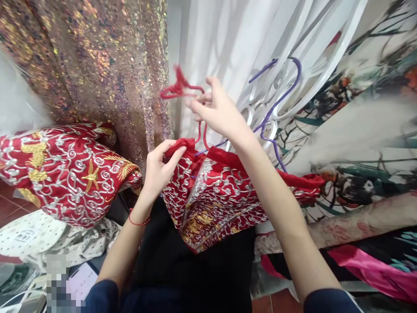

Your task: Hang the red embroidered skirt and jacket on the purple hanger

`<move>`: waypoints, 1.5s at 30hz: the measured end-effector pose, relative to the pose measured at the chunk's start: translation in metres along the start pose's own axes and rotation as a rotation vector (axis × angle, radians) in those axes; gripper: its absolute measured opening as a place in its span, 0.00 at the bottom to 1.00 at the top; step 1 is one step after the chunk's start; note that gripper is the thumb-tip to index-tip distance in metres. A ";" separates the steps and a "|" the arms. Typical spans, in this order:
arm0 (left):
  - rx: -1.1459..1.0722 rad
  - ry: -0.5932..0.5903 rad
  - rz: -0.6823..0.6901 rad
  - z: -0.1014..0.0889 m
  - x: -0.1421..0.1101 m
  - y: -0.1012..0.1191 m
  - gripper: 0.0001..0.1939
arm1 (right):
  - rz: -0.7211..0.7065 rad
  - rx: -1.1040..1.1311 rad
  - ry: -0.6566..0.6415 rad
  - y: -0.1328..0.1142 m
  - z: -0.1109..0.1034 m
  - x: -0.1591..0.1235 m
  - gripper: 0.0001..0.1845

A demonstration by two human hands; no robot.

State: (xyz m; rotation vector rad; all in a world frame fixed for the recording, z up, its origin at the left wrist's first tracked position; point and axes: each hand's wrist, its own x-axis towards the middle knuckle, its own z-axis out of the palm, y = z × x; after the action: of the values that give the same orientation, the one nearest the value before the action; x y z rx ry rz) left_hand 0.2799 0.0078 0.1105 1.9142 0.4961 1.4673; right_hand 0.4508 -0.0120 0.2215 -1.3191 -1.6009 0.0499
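Note:
A red garment (221,191) with silver and gold embroidery hangs over my black-clothed lap, its plain red edge along the top. My left hand (161,169) pinches that edge between thumb and fingers at the left corner. Above it, my right hand (218,106) has its fingers closed on a thin red cord (182,89). Two red strands run down from these fingers to the garment's edge; the cord's far end is blurred. Behind my right forearm, a purple hanger (269,115) stands partly hidden, its lower part running down to the garment.
A second red embroidered garment (78,174) is bunched at the left, below a sequined curtain (107,56). White curved metalwork (345,48) rises behind the hanger. Patterned fabric (378,104) and pink cloth (368,267) are at the right. A phone (81,280) lies at lower left.

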 end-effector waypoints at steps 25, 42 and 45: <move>0.133 -0.205 0.260 -0.009 0.032 0.007 0.09 | -0.394 -0.750 0.140 -0.002 -0.010 -0.125 0.16; 0.191 -0.329 0.359 0.008 0.038 0.004 0.12 | 0.138 -0.274 0.433 0.026 0.105 -0.239 0.06; 0.157 -0.354 0.352 0.012 0.044 -0.004 0.13 | 0.569 0.001 0.235 0.048 0.139 -0.258 0.13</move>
State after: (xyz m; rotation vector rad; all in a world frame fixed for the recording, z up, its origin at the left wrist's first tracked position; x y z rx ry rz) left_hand 0.3046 0.0361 0.1373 2.4179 0.1156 1.2793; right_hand 0.3581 -0.1121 -0.0418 -1.6767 -0.9938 0.2336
